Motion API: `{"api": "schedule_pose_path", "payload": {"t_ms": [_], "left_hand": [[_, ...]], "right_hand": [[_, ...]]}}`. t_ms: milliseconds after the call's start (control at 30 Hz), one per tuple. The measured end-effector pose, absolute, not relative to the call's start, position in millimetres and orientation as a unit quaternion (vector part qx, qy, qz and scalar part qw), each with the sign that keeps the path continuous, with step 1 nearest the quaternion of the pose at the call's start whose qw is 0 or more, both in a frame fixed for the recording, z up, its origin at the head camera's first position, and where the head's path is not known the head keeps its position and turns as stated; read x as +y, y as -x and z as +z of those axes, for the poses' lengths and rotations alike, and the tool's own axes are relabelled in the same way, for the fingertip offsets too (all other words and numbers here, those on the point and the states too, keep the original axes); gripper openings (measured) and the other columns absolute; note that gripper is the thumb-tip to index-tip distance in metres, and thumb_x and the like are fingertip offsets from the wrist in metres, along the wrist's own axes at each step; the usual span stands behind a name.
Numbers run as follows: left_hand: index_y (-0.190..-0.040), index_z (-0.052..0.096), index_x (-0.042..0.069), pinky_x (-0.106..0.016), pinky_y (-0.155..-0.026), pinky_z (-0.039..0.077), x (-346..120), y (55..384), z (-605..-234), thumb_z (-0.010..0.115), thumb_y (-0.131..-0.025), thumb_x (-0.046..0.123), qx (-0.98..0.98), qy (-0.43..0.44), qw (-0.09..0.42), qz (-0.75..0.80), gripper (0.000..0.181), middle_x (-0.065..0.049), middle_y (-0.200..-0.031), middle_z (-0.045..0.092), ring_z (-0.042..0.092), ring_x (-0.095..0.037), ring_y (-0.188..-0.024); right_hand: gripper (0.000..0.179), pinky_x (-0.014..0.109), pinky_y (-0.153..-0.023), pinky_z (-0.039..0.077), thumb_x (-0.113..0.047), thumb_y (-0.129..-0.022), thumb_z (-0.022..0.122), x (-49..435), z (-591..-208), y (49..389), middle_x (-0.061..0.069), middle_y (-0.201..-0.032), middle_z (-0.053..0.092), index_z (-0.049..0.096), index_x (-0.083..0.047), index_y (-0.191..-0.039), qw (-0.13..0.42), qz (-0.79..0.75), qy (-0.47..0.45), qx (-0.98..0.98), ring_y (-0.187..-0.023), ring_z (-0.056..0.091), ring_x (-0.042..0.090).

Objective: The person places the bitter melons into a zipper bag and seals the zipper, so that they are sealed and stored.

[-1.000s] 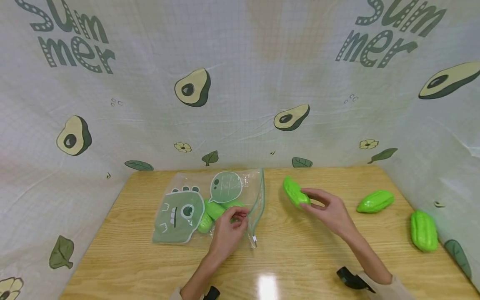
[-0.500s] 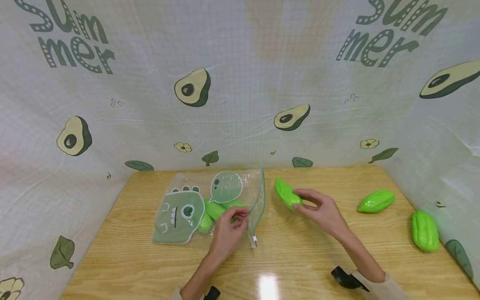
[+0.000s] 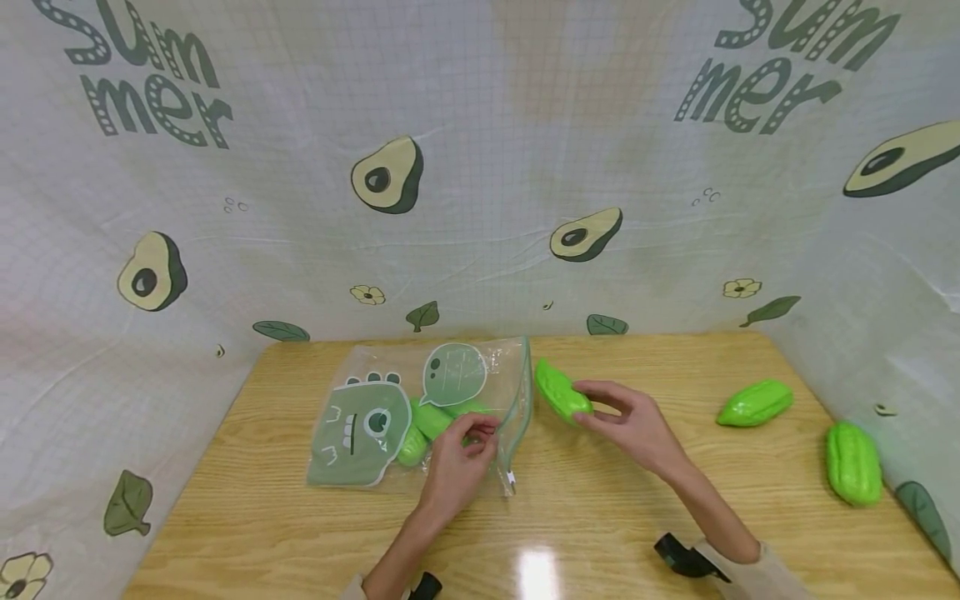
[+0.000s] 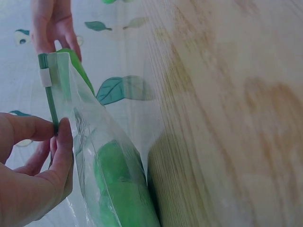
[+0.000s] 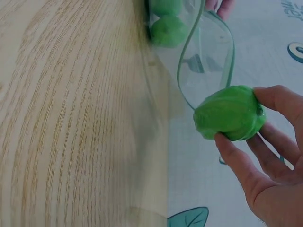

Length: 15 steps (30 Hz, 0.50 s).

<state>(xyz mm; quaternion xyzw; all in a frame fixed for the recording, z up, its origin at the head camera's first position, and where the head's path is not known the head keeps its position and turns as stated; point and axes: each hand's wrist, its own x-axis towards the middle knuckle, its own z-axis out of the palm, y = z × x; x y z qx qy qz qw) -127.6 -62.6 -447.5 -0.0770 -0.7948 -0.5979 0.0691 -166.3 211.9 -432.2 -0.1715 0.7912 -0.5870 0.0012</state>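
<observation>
A clear zip bag (image 3: 491,367) with a green monster print lies on the table, its mouth facing right. Several green ridged fruits (image 3: 412,447) show through its plastic. My left hand (image 3: 459,462) pinches the bag's green zip edge; the left wrist view shows thumb and finger on that strip (image 4: 51,106), below the white slider (image 4: 45,77). My right hand (image 3: 630,425) grips a bright green star fruit (image 3: 558,390) between thumb and fingers, just right of the bag's mouth. In the right wrist view the mouth gapes in a loop behind the star fruit (image 5: 229,113).
Two more green star fruits lie at the right: one (image 3: 755,403) on the wooden table (image 3: 600,533), another (image 3: 853,463) near the right edge. A pale cloth (image 3: 480,275) printed with avocados and leaves rises behind the table and at both sides.
My right hand has carried the star fruit left, closer to the bag's mouth. The left hand and the bag have stayed in place.
</observation>
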Motion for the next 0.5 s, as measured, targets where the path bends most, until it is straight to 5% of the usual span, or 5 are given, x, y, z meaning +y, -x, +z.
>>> {"api": "schedule_pose_path", "payload": {"t_ms": [200,500], "left_hand": [[-0.105,0.072,0.002,-0.027,-0.081,0.060,-62.8,127.1,-447.1,0.067,-0.090,-0.007,-0.795,0.077,0.068,-0.598,0.018,-0.007,-0.098,0.069,0.065,-0.019,-0.091],[-0.106,0.072,0.003,-0.027,-0.082,0.059,-63.2,126.9,-447.4,0.067,-0.091,-0.006,-0.796,0.079,0.066,-0.596,0.018,-0.007,-0.099,0.069,0.066,-0.019,-0.092]], "right_hand": [[0.042,0.027,-0.095,0.055,-0.008,-0.092,0.077,208.3,-434.4,167.8,0.019,-0.133,0.064,0.065,-0.001,-0.132,0.010,-0.588,0.187,0.787,-0.120,0.061,0.010],[0.043,0.031,-0.097,0.055,-0.007,-0.092,0.077,203.8,-437.9,170.1,0.019,-0.135,0.062,0.065,0.000,-0.133,0.027,-0.599,0.203,0.774,-0.123,0.060,0.021]]}}
